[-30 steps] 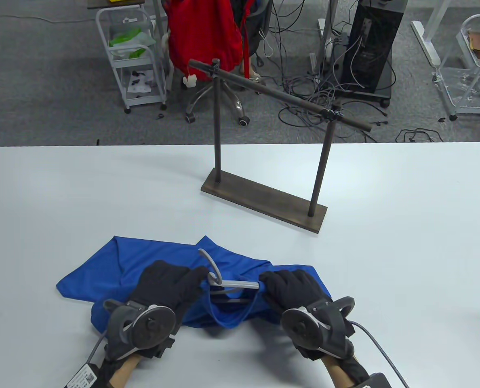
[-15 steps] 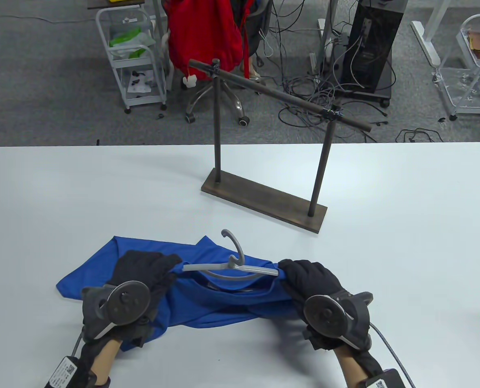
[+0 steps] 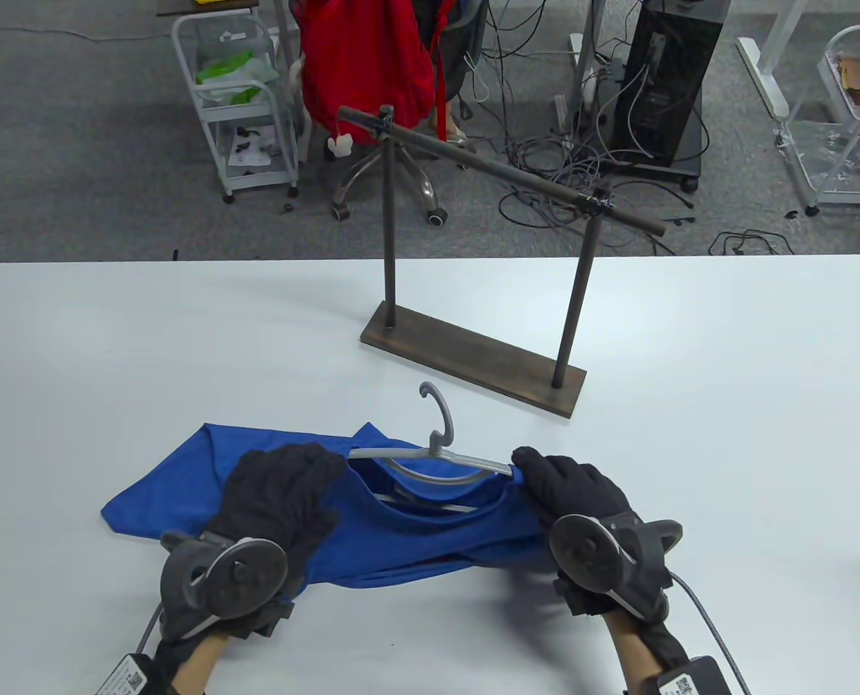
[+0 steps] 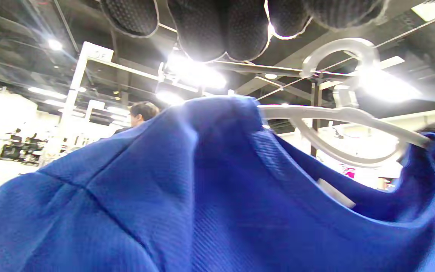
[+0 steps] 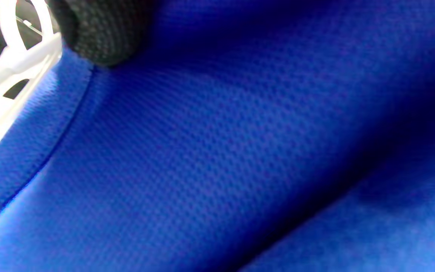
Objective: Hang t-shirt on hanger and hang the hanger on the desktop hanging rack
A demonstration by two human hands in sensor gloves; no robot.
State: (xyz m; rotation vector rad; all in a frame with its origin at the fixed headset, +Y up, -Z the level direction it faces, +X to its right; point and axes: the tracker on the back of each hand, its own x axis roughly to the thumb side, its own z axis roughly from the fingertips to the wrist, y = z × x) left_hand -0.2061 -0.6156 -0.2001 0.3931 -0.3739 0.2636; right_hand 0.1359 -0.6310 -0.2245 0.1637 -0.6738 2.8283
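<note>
A blue t-shirt [image 3: 184, 485] lies on the white table near the front edge. A grey plastic hanger [image 3: 441, 438] sits in its neck opening, hook pointing away from me, both arm ends tucked under the fabric. My left hand [image 3: 321, 470] holds the shirt's left shoulder over the hanger's left end. My right hand [image 3: 528, 467] pinches the collar at the hanger's right end. In the left wrist view, fingers [image 4: 202, 26] hang above the tented shirt [image 4: 164, 189] and hanger [image 4: 338, 113]. In the right wrist view, a fingertip [image 5: 100, 34] presses on the shirt [image 5: 240, 151] beside the hanger [image 5: 13, 56].
The dark desktop rack [image 3: 502, 174] stands behind the shirt, its base [image 3: 473, 358] angled across the table's middle, its bar running from upper left to lower right. Beyond the table [image 3: 727, 434] are a chair with a red garment [image 3: 365, 58], carts and cables.
The hanger has slid away from me, towards the rack, with its hook more upright. Both hands moved apart and forward, drawing the shirt's neck over the hanger's arms.
</note>
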